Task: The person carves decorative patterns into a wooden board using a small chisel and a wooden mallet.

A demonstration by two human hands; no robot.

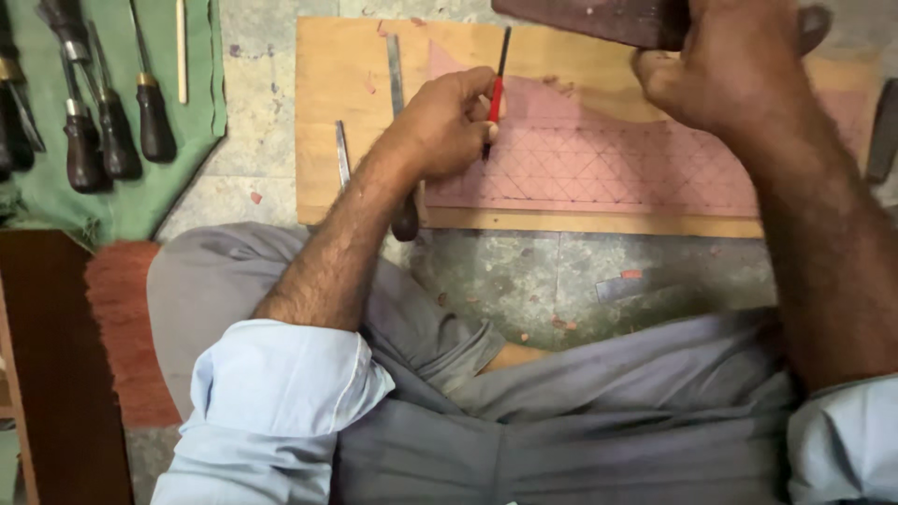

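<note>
Head view: slim punch [497,93] in left hand [449,122], tip on pink sheet [617,159].

A wooden board [337,112] is laid on the floor [599,281] in front of the seated person's knees, and a sheet marked with a grid [617,159] is spread on its right part. A slim punch tool [498,89] is held upright on the sheet's left end by the left hand [449,122]. A block [599,19] is gripped above the board's far edge by the right hand [720,75]. Two metal blades [342,154] lie on the board left of the sheet. Handled tools [112,131] are laid on a cloth [201,93] well to the left
</note>
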